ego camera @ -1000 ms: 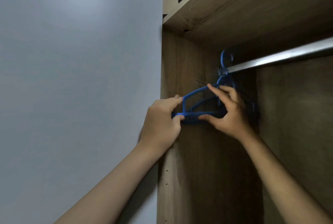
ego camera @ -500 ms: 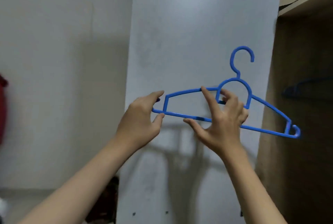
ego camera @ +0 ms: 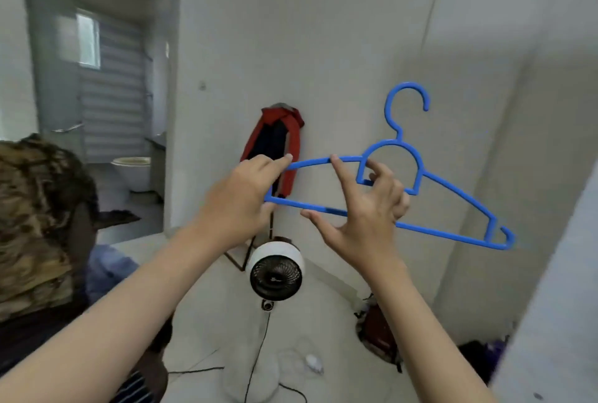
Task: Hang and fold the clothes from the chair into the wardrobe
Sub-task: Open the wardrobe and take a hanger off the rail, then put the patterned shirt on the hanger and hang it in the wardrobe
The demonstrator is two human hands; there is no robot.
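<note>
In mid-air at chest height, away from the wardrobe: blue plastic hanger (ego camera: 430,198), bare of any garment, hook uppermost and right end dipping. Lifted off the wardrobe rail a second ago and since carried round towards the room, so that wardrobe and rail no longer appear; judged to mean the fetching step is done and a garment from the chair comes next. Left hand (ego camera: 239,205) pinching the hanger's left tip, index finger along the upper arm, thumb under the lower bar. Right hand (ego camera: 362,208) spanning the frame near its centre, index fingertip on the upper arm, thumb beneath the lower bar, remaining fingers curled about the inner loop; grip of both hands light, fingers partly spread rather than clenched, same hold as half a second ago. At left edge, a brown patterned cloth (ego camera: 35,218) draped over something, possibly the chair with the clothes, though not certain. Beyond, a red and dark garment (ego camera: 275,146) hanging against the wall, a small round fan (ego camera: 276,271) on the floor below, and a doorway (ego camera: 100,88) to a bathroom.
</note>
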